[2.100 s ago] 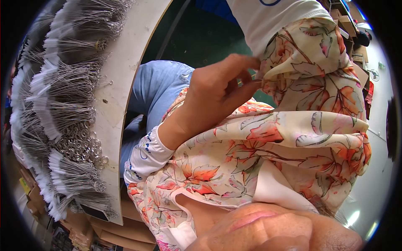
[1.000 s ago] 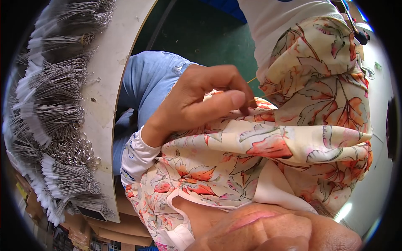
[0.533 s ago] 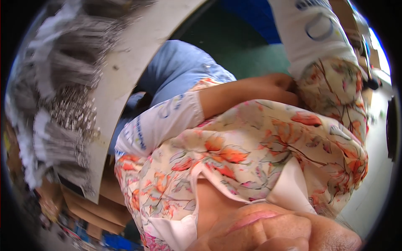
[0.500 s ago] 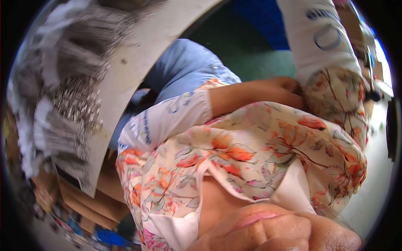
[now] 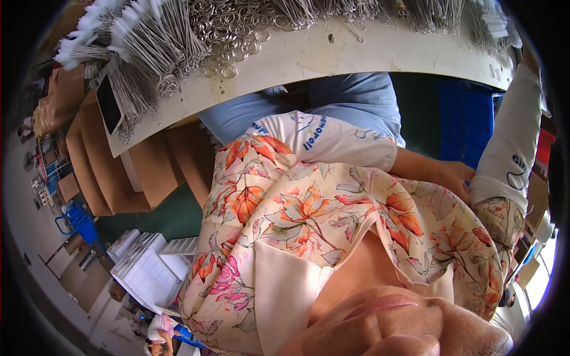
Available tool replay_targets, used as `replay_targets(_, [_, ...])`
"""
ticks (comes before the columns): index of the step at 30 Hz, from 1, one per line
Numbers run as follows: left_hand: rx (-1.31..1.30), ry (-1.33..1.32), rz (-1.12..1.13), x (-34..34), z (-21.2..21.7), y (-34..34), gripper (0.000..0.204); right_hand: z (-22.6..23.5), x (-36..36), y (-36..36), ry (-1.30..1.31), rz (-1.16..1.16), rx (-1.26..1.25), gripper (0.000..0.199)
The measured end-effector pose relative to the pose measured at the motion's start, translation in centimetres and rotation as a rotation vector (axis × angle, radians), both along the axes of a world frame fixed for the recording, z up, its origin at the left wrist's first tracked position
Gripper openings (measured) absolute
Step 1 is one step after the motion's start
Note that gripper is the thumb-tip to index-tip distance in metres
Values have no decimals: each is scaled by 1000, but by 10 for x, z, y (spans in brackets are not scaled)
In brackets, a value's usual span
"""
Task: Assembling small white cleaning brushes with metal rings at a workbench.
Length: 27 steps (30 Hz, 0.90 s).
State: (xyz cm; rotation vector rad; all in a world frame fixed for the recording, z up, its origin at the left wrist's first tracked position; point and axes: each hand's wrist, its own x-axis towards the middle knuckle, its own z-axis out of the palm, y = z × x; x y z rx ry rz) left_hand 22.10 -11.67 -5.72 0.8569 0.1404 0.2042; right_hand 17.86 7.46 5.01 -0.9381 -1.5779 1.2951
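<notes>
My left arm crosses my body toward the right. My left hand (image 5: 458,177) is at my right elbow, its fingers closed at the edge of the white oversleeve (image 5: 504,157); the fingertips are partly hidden. My right arm stretches up along the right rim in that oversleeve, over a floral sleeve. Only a dark bit of skin of my right hand (image 5: 529,59) shows past the cuff, with the fingers hidden. On the table (image 5: 356,56) lie bundles of wire-stemmed brushes (image 5: 154,38) with white bristles, and a heap of metal rings (image 5: 231,35).
A dark-screened phone (image 5: 109,104) leans by the brushes at the table's left end. Open cardboard boxes (image 5: 119,178) stand below it. White crates (image 5: 151,261) and another person (image 5: 160,335) are farther left. A blue crate (image 5: 466,121) stands under the table's right side.
The view has swung round, so the table now spans the top and more of its brushes and rings show. My left hand remains at my right sleeve, now by the oversleeve's edge.
</notes>
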Motion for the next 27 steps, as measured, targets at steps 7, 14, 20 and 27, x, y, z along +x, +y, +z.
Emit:
replay_targets(7, [219, 208, 349, -96, -57, 49, 48, -62, 285, -28, -742, 193, -84, 20])
replay_targets(14, [393, 552, 680, -188, -29, 30, 23, -108, 101, -86, -1298, 302, 493, 11])
replay_targets(20, [993, 579, 1347, -231, 24, 32, 39, -73, -7, -79, -248, 681, -114, 21])
replay_targets(27, [1231, 583, 1270, -262, 37, 46, 20, -62, -28, -65, -117, 859, -557, 23])
